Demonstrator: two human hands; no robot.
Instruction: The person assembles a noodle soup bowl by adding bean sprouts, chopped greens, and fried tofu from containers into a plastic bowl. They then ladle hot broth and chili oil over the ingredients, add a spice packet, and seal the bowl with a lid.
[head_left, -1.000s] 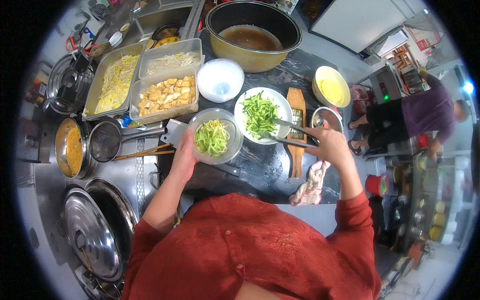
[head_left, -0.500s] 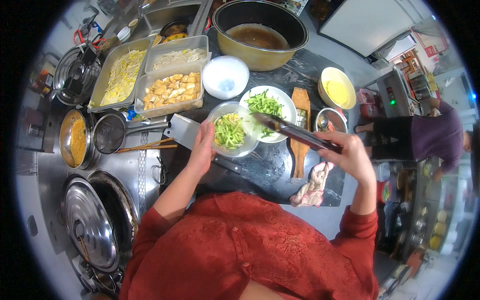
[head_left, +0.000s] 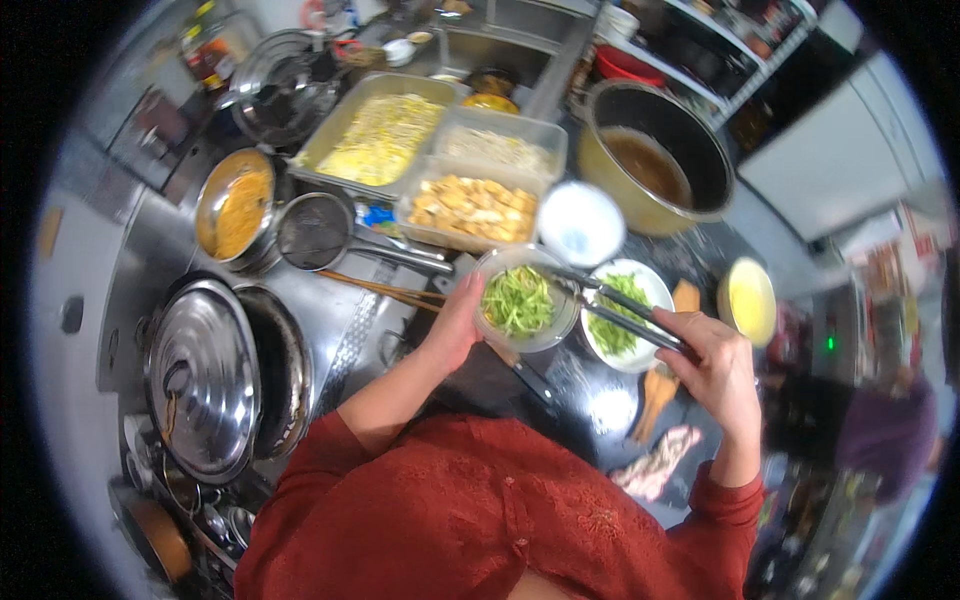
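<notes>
My left hand [head_left: 458,325] grips the rim of a clear round bowl [head_left: 548,337], holding it above the dark counter. Shredded green vegetable [head_left: 518,302] lies inside it. A pair of dark tongs [head_left: 622,317] is in my right hand [head_left: 715,368], its tips at the bowl's right side and its two arms spread apart. Under and beside the tongs stands a white plate [head_left: 660,290] with more green shreds [head_left: 613,335]. A cleaver with a dark handle [head_left: 535,382] lies on the counter below the bowl, its blade mostly hidden.
Tubs of fried tofu [head_left: 475,208], bean sprouts [head_left: 385,140] and pale shreds [head_left: 495,150] stand behind, beside a white bowl [head_left: 582,222] and a big pot [head_left: 715,150]. A strainer [head_left: 315,232], lidded wok [head_left: 203,380], wooden-handled grater [head_left: 655,405] and cloth [head_left: 660,462] lie around. Another person [head_left: 885,435] stands at right.
My view has swung, so the counter sits further right and the person lower. The tongs, seen closed together before, now have their arms apart at the clear bowl.
</notes>
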